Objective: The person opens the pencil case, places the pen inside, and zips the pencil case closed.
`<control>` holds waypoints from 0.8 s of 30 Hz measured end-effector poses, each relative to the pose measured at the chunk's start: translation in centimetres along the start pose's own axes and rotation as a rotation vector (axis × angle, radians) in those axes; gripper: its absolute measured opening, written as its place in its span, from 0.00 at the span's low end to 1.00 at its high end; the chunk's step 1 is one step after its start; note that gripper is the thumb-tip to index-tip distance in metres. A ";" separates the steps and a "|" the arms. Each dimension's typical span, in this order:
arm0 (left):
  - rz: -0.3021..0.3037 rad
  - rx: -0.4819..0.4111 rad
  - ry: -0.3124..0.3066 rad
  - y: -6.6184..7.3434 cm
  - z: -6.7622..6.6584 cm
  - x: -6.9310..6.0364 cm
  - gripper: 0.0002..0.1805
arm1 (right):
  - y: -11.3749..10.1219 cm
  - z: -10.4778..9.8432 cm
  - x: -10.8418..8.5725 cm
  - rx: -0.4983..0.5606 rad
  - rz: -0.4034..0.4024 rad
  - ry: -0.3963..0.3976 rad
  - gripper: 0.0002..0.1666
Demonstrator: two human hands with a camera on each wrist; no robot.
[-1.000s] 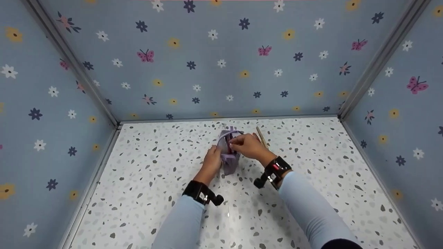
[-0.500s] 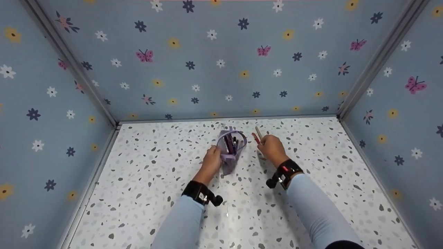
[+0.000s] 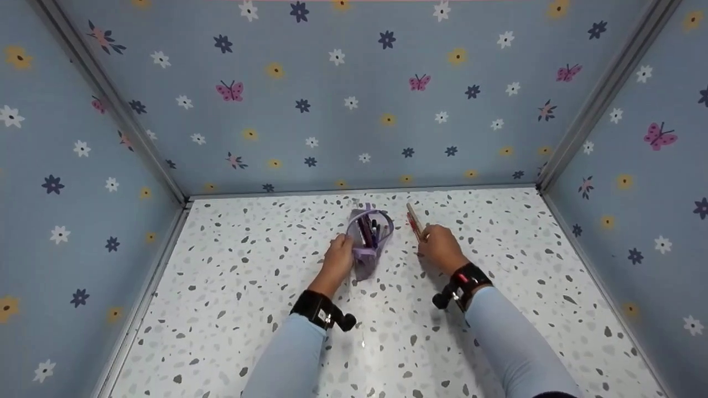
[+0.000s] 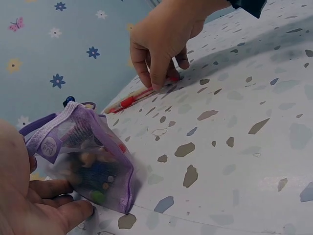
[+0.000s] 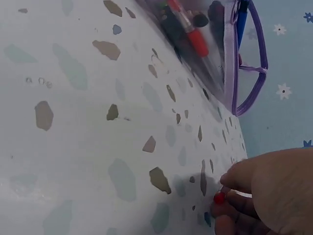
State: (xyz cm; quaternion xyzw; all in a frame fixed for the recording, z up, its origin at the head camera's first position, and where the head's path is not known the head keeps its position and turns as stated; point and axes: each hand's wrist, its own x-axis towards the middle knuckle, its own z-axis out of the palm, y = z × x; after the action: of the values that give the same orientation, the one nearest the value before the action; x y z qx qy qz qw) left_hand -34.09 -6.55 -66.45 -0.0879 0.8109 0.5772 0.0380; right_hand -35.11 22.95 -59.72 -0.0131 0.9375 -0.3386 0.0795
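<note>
My left hand (image 3: pixel 336 261) grips the left side of a purple mesh pencil case (image 3: pixel 366 269), unzipped at the top. Several pens (image 3: pixel 366 229) show in its opening, and more colours show through the mesh in the left wrist view. To the right of the case, my right hand (image 3: pixel 443 249) pinches the near end of a red pen (image 4: pixel 129 101) lying on the table. The pen's red tip end (image 5: pixel 219 198) shows between thumb and fingers in the right wrist view. Beside the pen lies a tan wooden-looking stick (image 3: pixel 410 209), perhaps a pencil.
The white speckled tabletop (image 3: pixel 249 331) runs back to a blue flowered wall (image 3: pixel 354 138). Side panels stand left and right. A purple strap loop (image 5: pixel 264 49) sticks up from the pencil case.
My right hand has moved out of the case's opening, rightward to the red pen, then slightly nearer me. The pen now lies closer alongside the tan stick. My left hand stays put.
</note>
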 end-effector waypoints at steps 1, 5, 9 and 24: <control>0.000 0.010 0.000 0.2 0.0 -0.2 0.23 | -0.2 -0.1 -0.2 0.039 -0.001 -0.012 0.08; 0.010 0.046 0.001 1.8 -0.4 -1.7 0.24 | -1.5 -0.8 -0.9 0.223 -0.016 -0.053 0.14; 0.015 0.016 -0.007 4.0 -1.1 -3.7 0.25 | -3.4 -1.7 -1.6 0.313 -0.084 -0.062 0.12; 0.039 0.026 -0.010 2.7 -0.6 -1.1 0.23 | -9.1 1.6 -0.8 0.358 -0.171 -0.118 0.08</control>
State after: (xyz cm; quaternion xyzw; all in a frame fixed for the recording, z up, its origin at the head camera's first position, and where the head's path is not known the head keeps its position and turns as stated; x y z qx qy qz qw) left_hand -33.51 -6.16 -63.53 -0.0688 0.8196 0.5679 0.0318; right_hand -34.34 14.97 -54.99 -0.0979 0.8515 -0.5041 0.1061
